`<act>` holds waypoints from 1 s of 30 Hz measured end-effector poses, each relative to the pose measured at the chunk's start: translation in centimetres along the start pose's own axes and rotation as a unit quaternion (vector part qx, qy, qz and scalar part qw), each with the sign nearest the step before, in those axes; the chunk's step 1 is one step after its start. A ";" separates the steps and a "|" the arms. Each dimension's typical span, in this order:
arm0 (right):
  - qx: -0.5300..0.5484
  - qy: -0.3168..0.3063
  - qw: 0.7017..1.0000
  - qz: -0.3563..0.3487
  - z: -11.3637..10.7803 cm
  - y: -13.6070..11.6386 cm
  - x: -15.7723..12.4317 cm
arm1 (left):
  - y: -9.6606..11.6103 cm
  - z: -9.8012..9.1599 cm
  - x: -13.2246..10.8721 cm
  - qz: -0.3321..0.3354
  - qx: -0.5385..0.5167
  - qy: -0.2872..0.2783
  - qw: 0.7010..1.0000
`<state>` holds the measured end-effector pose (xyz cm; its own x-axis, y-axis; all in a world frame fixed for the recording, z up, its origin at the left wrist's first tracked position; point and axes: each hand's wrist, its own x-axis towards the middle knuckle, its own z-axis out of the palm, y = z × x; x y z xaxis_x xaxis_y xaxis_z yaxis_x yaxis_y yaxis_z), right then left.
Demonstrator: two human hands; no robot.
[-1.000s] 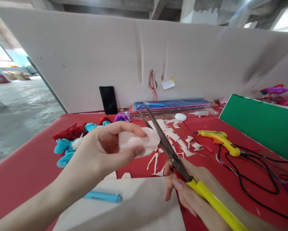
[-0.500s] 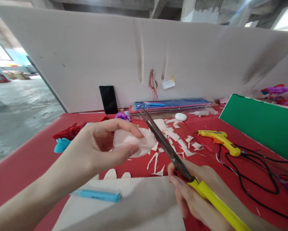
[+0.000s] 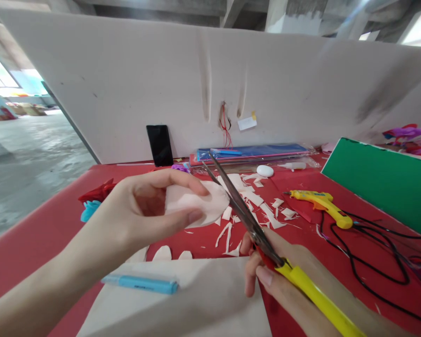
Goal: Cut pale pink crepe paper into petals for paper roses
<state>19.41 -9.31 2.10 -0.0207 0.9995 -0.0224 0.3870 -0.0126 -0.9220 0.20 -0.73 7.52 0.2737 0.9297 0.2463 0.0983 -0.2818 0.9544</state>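
Note:
Pinched between the thumb and fingers of my left hand is a pale, rounded cut-out piece, thin like foam sheet or felt. My right hand grips a pair of scissors with yellow handles. The blades point up and away, slightly parted, and lie at the right edge of the piece. Below the hands a large pale sheet rests on the red table, with a light blue pen on top. Small rounded cut-outs peek out at the sheet's far edge.
Pale scraps litter the table behind the hands. A yellow glue gun with a black cord lies right, near a green board. A phone leans on the white partition. Red and blue craft pieces sit left.
The scissor blades have spread apart a little and now meet the piece's right edge. My right hand's fingers have opened out on the handles; the left hand has shifted slightly.

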 end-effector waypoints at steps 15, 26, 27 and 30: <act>-0.099 -0.075 0.991 0.051 -0.7 -1.5 0.6 | -0.5 -0.3 0.2 0.018 0.010 -0.046 0.999; -0.085 -0.081 0.989 0.084 -0.7 -2.5 0.6 | -0.5 -0.4 0.2 -0.006 0.030 -0.050 0.998; -0.096 -0.081 0.988 0.087 -0.7 -2.5 0.6 | -0.6 -0.3 0.2 -0.007 0.024 -0.055 0.998; -0.092 -0.096 0.987 0.087 -0.8 -2.1 0.5 | -0.6 -0.5 0.3 0.004 0.022 -0.057 0.998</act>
<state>19.32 -8.73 4.36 -0.1070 0.9590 -0.2624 0.5603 -0.1599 -0.8127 -0.30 -0.16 7.07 0.3821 0.8947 0.2314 0.1363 -0.3022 0.9435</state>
